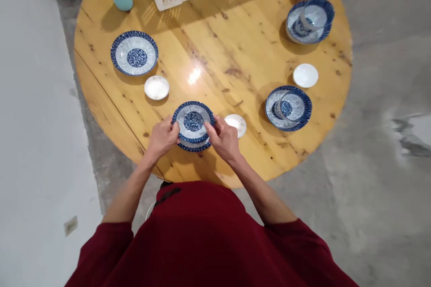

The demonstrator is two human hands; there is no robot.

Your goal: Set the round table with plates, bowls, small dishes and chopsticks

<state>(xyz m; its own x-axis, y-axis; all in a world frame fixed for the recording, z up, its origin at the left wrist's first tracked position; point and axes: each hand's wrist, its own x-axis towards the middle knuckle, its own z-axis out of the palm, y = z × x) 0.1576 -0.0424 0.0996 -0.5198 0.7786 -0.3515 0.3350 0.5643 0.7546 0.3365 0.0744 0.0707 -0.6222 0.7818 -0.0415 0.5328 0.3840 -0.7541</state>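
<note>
The plate [193, 122] is held over the near part of the round wooden tabletop [202, 54], overlapping a lower plate [194, 146] whose near rim shows beneath; whether the two touch cannot be told. The left hand [164, 136] and right hand [226, 139] are closed on opposite sides of its rim, thumbs above, probably to share the weight and steady it, while a small white dish [237, 124] lies just beside the right hand. The plate looks round, with a dark blue patterned border, a pale ring inside and a speckled blue centre.
</note>
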